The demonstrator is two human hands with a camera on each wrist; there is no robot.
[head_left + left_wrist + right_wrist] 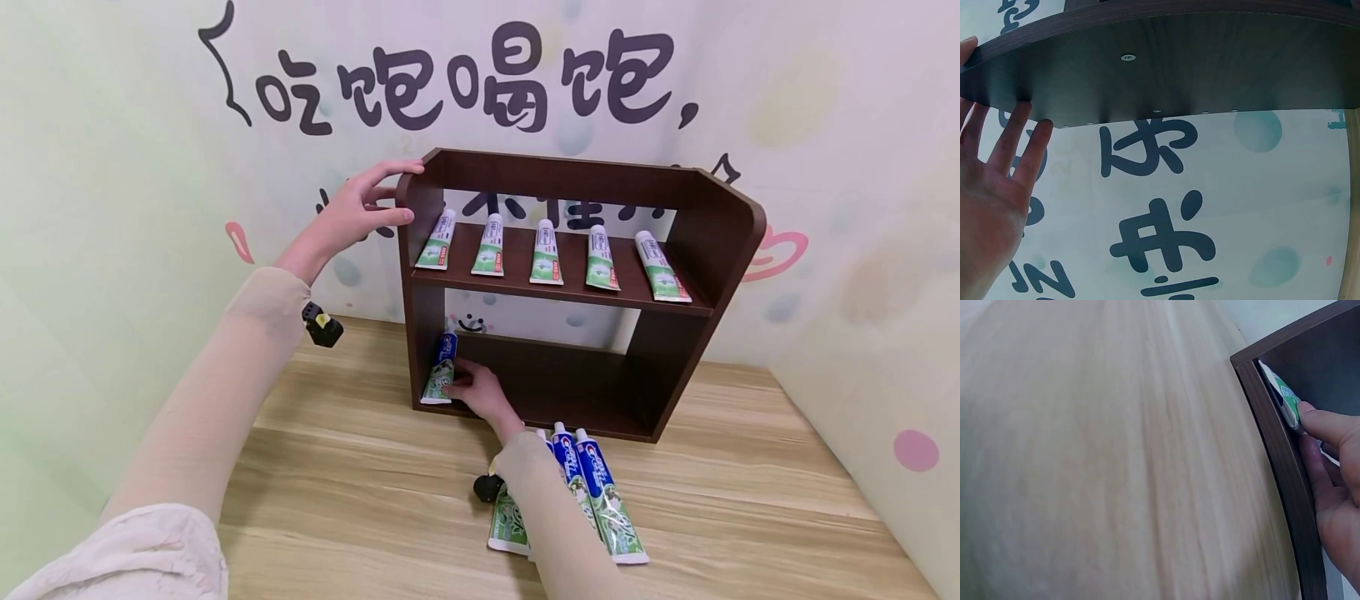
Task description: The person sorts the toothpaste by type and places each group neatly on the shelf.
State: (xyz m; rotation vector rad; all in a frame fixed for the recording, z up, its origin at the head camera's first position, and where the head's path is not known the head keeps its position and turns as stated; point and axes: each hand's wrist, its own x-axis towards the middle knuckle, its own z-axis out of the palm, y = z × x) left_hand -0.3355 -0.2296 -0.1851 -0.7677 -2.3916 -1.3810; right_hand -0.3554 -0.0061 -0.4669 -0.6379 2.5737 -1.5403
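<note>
My right hand reaches into the lower level of a dark brown shelf. Its thumb and fingers pinch a blue and green toothpaste tube, which leans cap up by the left side panel. In the right wrist view, the lower end of that tube shows at the shelf's front edge; the hand hides part of it. My left hand rests on the upper left side of the shelf, its fingers extended. In the left wrist view, the fingertips touch the panel's outer face.
Several white and green tubes lean in a row on the upper level. More blue and green toothpaste tubes lie on the wooden table before the shelf, partly behind my right forearm. A printed wall stands behind.
</note>
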